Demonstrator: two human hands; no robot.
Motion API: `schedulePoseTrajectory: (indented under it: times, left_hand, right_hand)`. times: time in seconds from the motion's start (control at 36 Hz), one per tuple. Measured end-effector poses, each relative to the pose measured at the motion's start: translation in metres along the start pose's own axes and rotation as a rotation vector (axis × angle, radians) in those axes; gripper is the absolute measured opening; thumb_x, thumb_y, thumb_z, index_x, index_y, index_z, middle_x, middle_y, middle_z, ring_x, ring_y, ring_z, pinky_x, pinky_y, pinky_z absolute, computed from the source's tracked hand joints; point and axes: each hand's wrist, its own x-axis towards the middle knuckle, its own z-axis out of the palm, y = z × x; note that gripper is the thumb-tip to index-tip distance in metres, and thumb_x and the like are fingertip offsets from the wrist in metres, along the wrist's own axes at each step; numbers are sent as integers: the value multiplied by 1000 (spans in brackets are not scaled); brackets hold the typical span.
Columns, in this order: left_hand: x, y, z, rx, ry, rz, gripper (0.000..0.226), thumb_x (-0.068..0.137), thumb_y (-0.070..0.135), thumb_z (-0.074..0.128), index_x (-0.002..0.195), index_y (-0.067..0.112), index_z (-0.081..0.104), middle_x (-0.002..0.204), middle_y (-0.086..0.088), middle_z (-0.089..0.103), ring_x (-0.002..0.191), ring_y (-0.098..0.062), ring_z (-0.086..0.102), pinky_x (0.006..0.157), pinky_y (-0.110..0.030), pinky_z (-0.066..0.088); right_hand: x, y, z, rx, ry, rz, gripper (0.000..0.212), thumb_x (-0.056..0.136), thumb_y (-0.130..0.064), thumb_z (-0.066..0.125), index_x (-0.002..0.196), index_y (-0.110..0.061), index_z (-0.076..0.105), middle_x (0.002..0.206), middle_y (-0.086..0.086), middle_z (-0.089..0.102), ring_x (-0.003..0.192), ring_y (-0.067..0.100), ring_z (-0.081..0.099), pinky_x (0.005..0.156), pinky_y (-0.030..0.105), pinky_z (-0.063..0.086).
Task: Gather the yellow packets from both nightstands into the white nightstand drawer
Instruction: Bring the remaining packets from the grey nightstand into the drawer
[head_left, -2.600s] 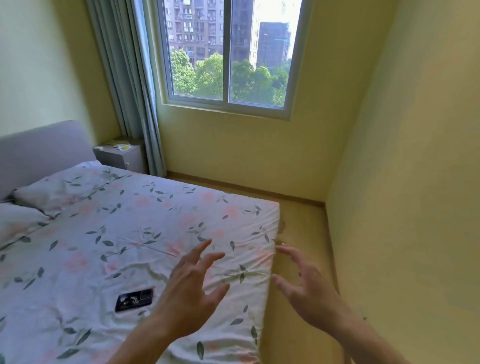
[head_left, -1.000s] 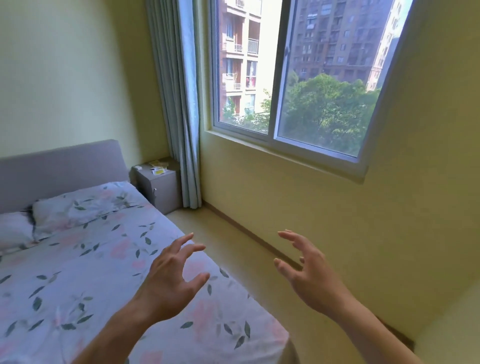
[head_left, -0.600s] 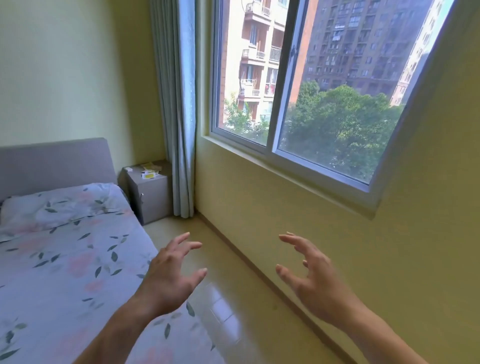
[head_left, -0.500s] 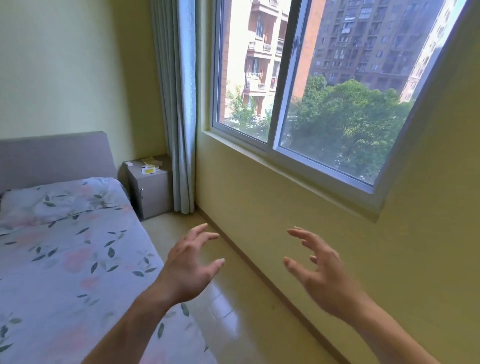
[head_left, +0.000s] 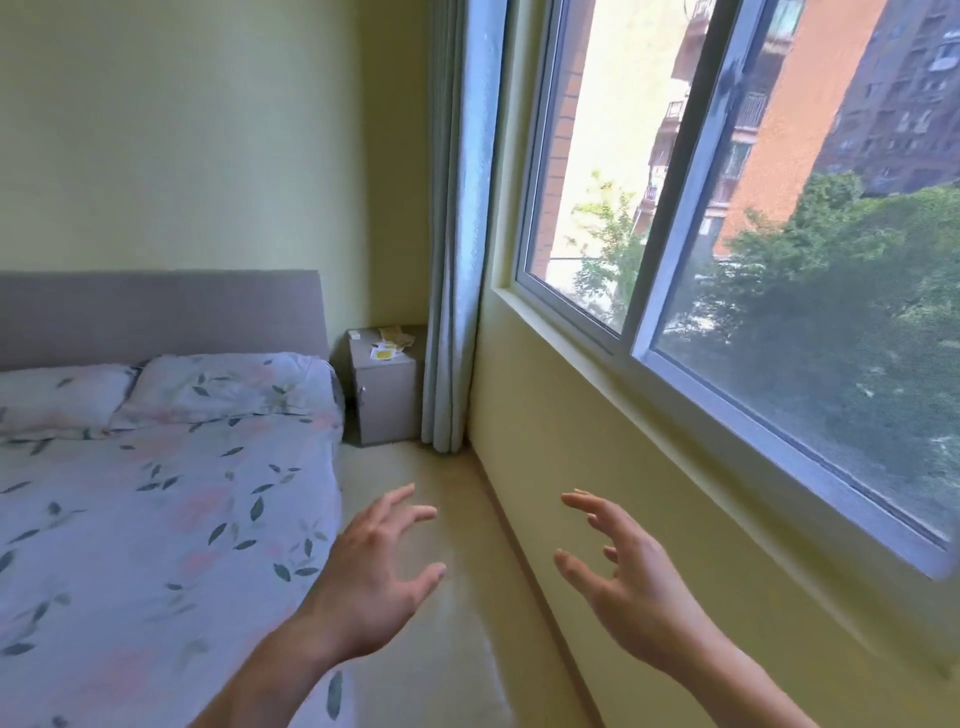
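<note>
A grey nightstand (head_left: 387, 402) stands in the far corner between the bed and the curtain. Yellow packets (head_left: 385, 353) lie on its top, with a paler packet (head_left: 393, 333) behind them. Its front door is closed. My left hand (head_left: 376, 577) hovers above the floor strip beside the bed, fingers spread and holding nothing. My right hand (head_left: 621, 582) is raised near the wall under the window, fingers spread and empty as well. Both hands are far short of the nightstand. No white nightstand is in view.
The bed (head_left: 156, 509) with a floral sheet and two pillows fills the left. A narrow floor strip (head_left: 415, 478) runs between it and the yellow wall (head_left: 597, 483). A grey curtain (head_left: 452, 260) hangs beside the nightstand, next to the large window (head_left: 727, 234).
The view has swung from the foot of the bed to the aisle along the window wall, and the nightstand looms larger and nearer. Both hands stay raised and empty.
</note>
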Motion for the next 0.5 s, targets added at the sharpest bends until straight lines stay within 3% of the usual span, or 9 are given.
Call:
schedulePoseTrajectory:
  times: [0.17, 0.25, 0.36, 0.5]
  left_hand:
    - [21, -10, 1, 7, 74, -173, 52, 84, 52, 70, 132, 45, 51, 156, 23, 26, 144, -7, 32, 118, -34, 32]
    - [33, -21, -15, 30, 140, -264, 51, 86, 47, 73, 132, 42, 53, 155, 23, 28, 142, -8, 34, 114, -28, 32]
    - [57, -48, -30, 52, 199, -348, 50, 85, 48, 74, 130, 43, 54, 155, 23, 29, 141, -8, 36, 115, -33, 33]
    - [121, -85, -39, 50, 240, -379, 47, 85, 44, 74, 128, 42, 55, 151, 25, 31, 138, -5, 39, 107, -26, 36]
  right_hand:
    - [90, 4, 9, 42, -149, -99, 53, 90, -34, 70, 138, -42, 49, 140, -23, 49, 129, -6, 43, 115, 29, 37]
    - [134, -4, 24, 68, -212, -165, 52, 89, -37, 70, 137, -42, 50, 137, -24, 50, 126, -7, 44, 114, 29, 38]
    - [190, -8, 47, 94, -274, -233, 53, 87, -41, 69, 136, -44, 49, 138, -23, 50, 129, -4, 45, 114, 30, 39]
    - [275, -7, 69, 87, -320, -274, 53, 87, -44, 66, 137, -44, 48, 140, -28, 47, 131, -5, 43, 113, 31, 39]
